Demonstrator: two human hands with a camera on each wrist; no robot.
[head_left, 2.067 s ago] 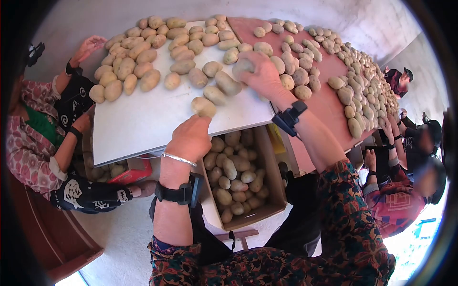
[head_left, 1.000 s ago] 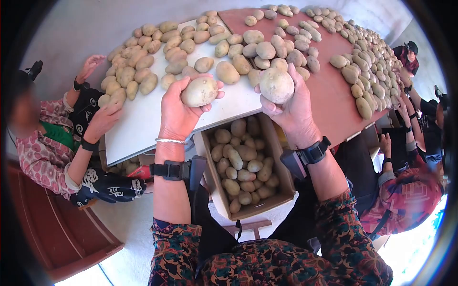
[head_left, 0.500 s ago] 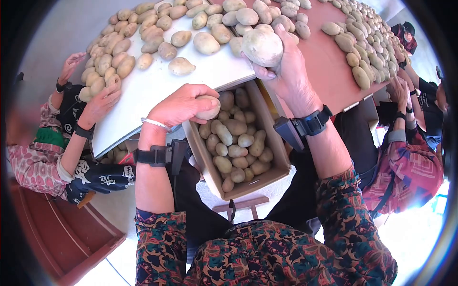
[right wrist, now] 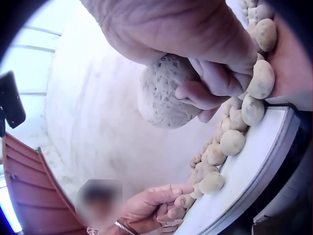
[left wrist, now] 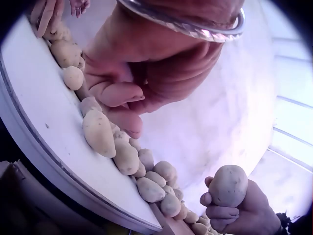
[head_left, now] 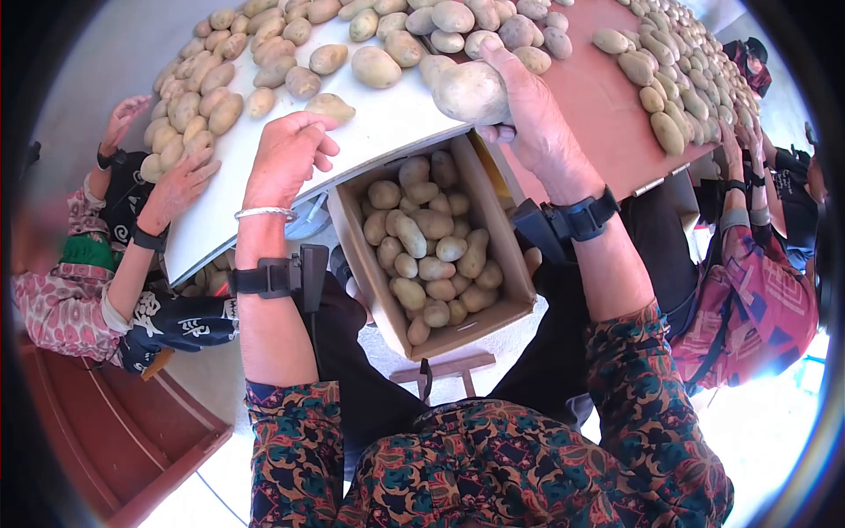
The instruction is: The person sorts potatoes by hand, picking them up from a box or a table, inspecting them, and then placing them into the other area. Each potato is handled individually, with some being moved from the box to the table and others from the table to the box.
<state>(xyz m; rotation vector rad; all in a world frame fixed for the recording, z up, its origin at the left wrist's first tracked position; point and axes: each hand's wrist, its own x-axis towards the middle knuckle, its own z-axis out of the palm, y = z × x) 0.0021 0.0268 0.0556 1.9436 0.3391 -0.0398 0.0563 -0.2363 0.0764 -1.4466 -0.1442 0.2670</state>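
Observation:
My right hand [head_left: 537, 110] grips a large pale potato [head_left: 473, 92], thumb along its upper side, above the front edge of the white board [head_left: 405, 119]. Dark pits dot this potato [right wrist: 164, 93] in the right wrist view. My left hand [head_left: 286, 158] holds nothing; its fingers [left wrist: 117, 93] are loosely bent. It hovers by the board's front edge, close to a single potato [head_left: 332, 108]. Below and between my hands stands a cardboard box [head_left: 519, 308] with many potatoes [head_left: 431, 224] in it.
Potatoes [head_left: 198, 106] cover the back and left of the white board. A reddish board [head_left: 598, 114] to the right bears a big heap of potatoes [head_left: 664, 97]. People sit on both sides, one person's hand [head_left: 180, 185] touching the left pile. A red-brown wooden piece [head_left: 106, 431] stands lower left.
Both hands came off the board, each with a potato. My left hand let its potato go at the box and moved back over the board; my right hand keeps its potato.

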